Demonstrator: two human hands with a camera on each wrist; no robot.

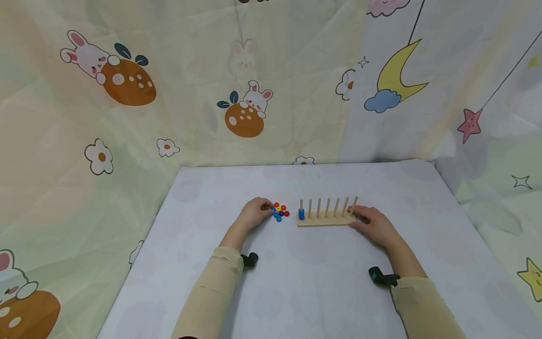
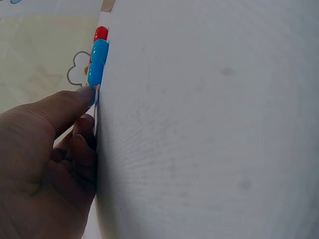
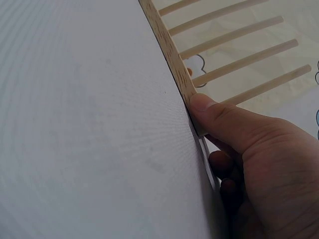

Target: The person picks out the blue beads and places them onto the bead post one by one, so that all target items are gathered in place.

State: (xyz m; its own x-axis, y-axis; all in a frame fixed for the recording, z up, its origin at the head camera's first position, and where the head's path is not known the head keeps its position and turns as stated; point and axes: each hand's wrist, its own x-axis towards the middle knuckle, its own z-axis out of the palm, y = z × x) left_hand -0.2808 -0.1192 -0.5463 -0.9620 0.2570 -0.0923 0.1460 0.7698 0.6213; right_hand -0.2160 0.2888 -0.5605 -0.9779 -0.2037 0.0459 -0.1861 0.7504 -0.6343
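Note:
A wooden peg board (image 1: 323, 221) with a row of upright pegs lies mid-table. Blue beads (image 1: 301, 214) are stacked on its leftmost peg. My right hand (image 1: 354, 217) grips the board's right end; in the right wrist view the thumb (image 3: 204, 107) presses on the board's edge (image 3: 172, 55) with the fingers curled behind it. A small cluster of red, blue, yellow and orange beads (image 1: 280, 212) lies left of the board. My left hand (image 1: 269, 208) is at the cluster's left edge. Its thumb (image 2: 75, 102) and curled forefinger pinch a blue bead (image 2: 94, 74), and a red bead (image 2: 101, 34) lies beyond it.
The table (image 1: 296, 282) wears a pale cloth and ends at a far edge near the printed curtain (image 1: 211, 94). More curtain hangs on both sides. Black wrist camera mounts (image 1: 250, 259) sit on both forearms.

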